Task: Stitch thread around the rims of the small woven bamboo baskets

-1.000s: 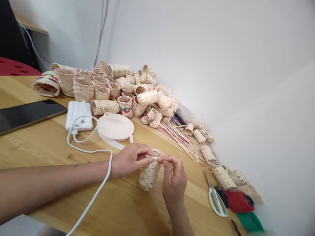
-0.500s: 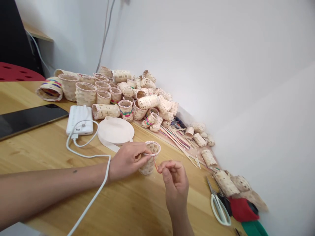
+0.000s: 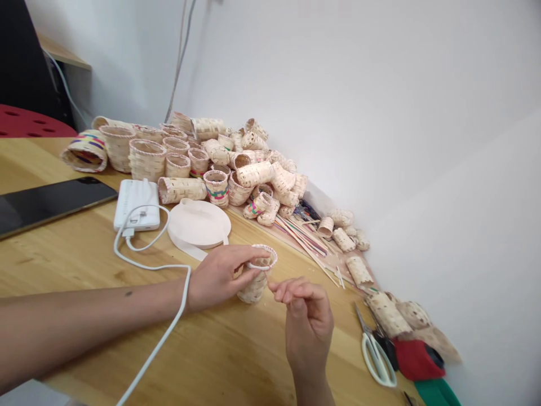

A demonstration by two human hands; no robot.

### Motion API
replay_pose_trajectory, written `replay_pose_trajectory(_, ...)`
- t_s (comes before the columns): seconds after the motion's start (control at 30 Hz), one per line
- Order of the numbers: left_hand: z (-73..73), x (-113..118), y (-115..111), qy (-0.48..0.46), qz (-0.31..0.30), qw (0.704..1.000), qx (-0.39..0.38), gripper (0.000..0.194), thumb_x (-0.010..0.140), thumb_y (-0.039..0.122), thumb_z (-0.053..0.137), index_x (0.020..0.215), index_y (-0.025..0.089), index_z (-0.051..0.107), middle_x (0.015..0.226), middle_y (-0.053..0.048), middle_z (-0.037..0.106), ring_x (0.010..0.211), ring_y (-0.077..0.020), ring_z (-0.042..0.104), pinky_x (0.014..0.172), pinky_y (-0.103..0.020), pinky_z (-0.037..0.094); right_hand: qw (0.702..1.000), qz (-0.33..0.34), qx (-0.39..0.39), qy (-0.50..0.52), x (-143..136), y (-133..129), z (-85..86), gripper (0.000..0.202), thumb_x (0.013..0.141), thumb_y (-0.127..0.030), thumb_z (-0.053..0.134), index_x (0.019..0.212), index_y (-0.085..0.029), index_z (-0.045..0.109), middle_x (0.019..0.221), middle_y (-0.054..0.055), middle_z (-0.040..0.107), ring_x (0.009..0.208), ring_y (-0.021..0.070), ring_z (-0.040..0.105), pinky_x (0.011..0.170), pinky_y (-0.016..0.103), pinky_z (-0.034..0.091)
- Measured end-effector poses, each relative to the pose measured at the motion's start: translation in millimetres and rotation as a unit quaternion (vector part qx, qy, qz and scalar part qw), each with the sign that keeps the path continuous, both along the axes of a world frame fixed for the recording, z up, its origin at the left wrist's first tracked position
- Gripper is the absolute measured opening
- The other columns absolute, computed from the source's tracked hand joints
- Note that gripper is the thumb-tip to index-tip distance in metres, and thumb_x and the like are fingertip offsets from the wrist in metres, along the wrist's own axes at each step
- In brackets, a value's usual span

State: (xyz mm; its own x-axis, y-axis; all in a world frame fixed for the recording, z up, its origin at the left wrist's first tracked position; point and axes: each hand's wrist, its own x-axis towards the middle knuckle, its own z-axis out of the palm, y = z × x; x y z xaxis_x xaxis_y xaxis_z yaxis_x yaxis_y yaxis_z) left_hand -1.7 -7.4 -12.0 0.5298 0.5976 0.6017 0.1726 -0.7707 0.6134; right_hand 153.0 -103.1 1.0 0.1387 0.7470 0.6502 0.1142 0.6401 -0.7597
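A small woven basket [image 3: 253, 288] stands upright on the table, its rim wrapped with white binding and pinkish stitches. My left hand [image 3: 226, 273] grips that rim from the left, with fingers reaching over the opening and the thumb outside. Just right of the basket, my right hand [image 3: 306, 313] is closed in a pinch on a thin red thread [image 3: 267, 277]. The thread runs from the basket's rim to my fingertips. Behind my left hand lies a flat roll of white tape [image 3: 199, 224].
Many woven baskets [image 3: 147, 160] are heaped along the wall. A phone [image 3: 51, 206], a white power bank [image 3: 137, 206] and its cable [image 3: 169, 327] lie at left. Thin strips [image 3: 304, 239] lie behind the basket. White-handled scissors [image 3: 377, 358] and red cloth-like material [image 3: 416, 359] are at right.
My right hand has shifted slightly right and turned, still pinching the thread. My left index finger has stretched farther across the basket's rim.
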Motion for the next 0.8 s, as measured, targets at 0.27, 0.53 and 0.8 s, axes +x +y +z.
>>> replay_pose_trajectory(0.27, 3.6, -1.7, 1.0, 0.002, -0.046, 0.997, 0.054, 0.025, 0.091, 0.018, 0.045, 0.105, 0.018, 0.066, 0.098, -0.006, 0.069, 0.089, -0.0165, 0.062, 0.078, -0.025, 0.046, 0.999, -0.018, -0.015, -0.023, -0.7, 1.0, -1.2, 0.008, 0.093, -0.025, 0.051, 0.091, -0.026, 0.059, 0.072, -0.001, 0.057, 0.071, 0.0161, 0.06, 0.078, 0.041, 0.054)
replay_pose_trajectory(0.53, 2.6, -1.1, -0.2, 0.003, -0.036, 0.999, 0.03, 0.017, 0.09, 0.019, 0.048, 0.097, 0.019, 0.063, 0.095, -0.003, 0.069, 0.086, -0.0165, 0.062, 0.079, -0.026, 0.043, 0.999, 0.008, -0.04, -0.012, -0.9, 1.0, -2.4, 0.01, 0.093, -0.022, 0.051, 0.093, -0.026, 0.06, 0.074, -0.001, 0.058, 0.073, 0.0157, 0.06, 0.077, 0.04, 0.054)
replay_pose_trajectory(0.8, 2.9, -1.7, 0.0, 0.008, -0.026, 1.0, 0.008, 0.013, 0.086, 0.02, 0.05, 0.092, 0.019, 0.062, 0.09, -0.003, 0.068, 0.081, -0.0163, 0.06, 0.077, -0.026, 0.043, 0.999, 0.012, -0.035, 0.0, 1.2, 1.1, -3.5, 0.012, 0.094, -0.022, 0.051, 0.093, -0.027, 0.061, 0.074, -0.001, 0.059, 0.074, 0.0154, 0.06, 0.078, 0.038, 0.053)
